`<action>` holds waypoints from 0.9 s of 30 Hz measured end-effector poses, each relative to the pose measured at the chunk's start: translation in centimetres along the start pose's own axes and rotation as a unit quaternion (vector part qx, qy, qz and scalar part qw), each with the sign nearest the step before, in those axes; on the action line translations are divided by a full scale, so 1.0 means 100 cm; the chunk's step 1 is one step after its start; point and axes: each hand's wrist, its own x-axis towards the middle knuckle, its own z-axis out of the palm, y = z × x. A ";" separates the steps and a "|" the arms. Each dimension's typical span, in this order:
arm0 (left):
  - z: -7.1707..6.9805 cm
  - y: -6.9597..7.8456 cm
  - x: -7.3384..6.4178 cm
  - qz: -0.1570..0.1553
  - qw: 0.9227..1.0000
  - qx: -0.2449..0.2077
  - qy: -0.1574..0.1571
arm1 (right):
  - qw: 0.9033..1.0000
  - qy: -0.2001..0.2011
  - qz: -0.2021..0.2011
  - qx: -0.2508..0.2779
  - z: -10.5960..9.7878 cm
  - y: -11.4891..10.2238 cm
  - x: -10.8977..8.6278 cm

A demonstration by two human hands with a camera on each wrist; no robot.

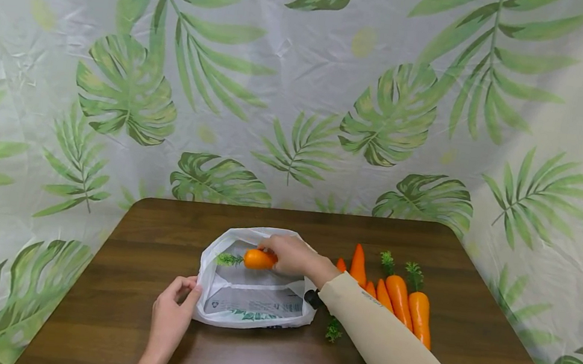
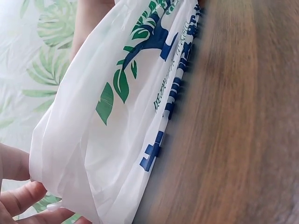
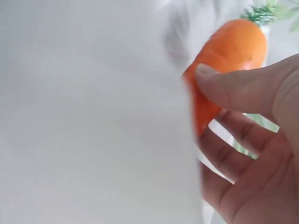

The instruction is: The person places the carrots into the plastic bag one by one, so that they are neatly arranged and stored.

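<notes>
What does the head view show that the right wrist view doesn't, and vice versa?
Head only: the left hand pinching the left edge of the white bag, the loose carrots right of that bag, and the wooden table.

Right wrist only: the palm side of the right hand, with its thumb laid on the held carrot.

Both: the right hand gripping the held carrot, its green top, and white bag plastic, though blurred in the wrist view.

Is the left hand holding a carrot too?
No, the left hand holds the edge of the bag, while the right hand grips a carrot.
</notes>
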 end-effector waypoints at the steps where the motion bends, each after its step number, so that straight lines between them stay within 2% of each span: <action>1: 0.000 0.000 0.000 -0.001 1.000 0.000 0.000 | 1.000 -0.001 0.000 -0.011 0.001 0.000 0.000; 5: 0.000 0.000 0.000 -0.001 1.000 0.007 0.001 | 0.999 0.006 0.006 -0.032 0.007 0.000 0.001; 14: 0.000 -0.001 -0.001 0.015 1.000 0.009 0.008 | 0.998 0.029 0.047 -0.030 0.013 -0.003 0.006; 21: 0.000 -0.001 -0.001 0.012 1.000 0.013 0.003 | 0.996 0.052 0.061 -0.038 0.021 0.001 0.011; 27: 0.000 -0.001 -0.001 0.015 1.000 0.014 0.005 | 0.995 0.052 0.076 -0.030 0.012 -0.005 0.008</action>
